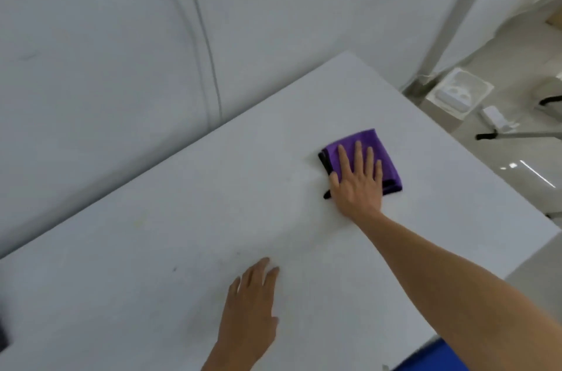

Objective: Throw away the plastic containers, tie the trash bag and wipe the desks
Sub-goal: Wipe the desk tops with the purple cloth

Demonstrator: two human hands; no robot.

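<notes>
Two hands down on the white bench [152, 279], both with fingers straight. Farther out, the right hand [359, 179] flat on top of a folded purple cloth [384, 147]: palm and four extended fingers pressing it against the surface, thumb along its left edge beside a strip of black trim. Lies toward the far right part of the bench top, that cloth, not far from the far corner and well apart from the left hand [252, 309]. Closer to the body, the left hand palm down on bare surface, fingers loosely spread, gripping nothing. Bare right forearm stretched in diagonally from the lower right. Small dark speck [174, 269] on the surface left of the left hand. Behind the bench, a pale wall [91, 36] with a thin cable [203, 36] running down it to the back edge. Off to the right, glossy floor [501, 188] with a white box [459, 93] near the wall's foot and a slim leg with a black tip [486, 136] just beyond it. Patch of blue [435, 358] at the lower right edge, too cropped to identify.
</notes>
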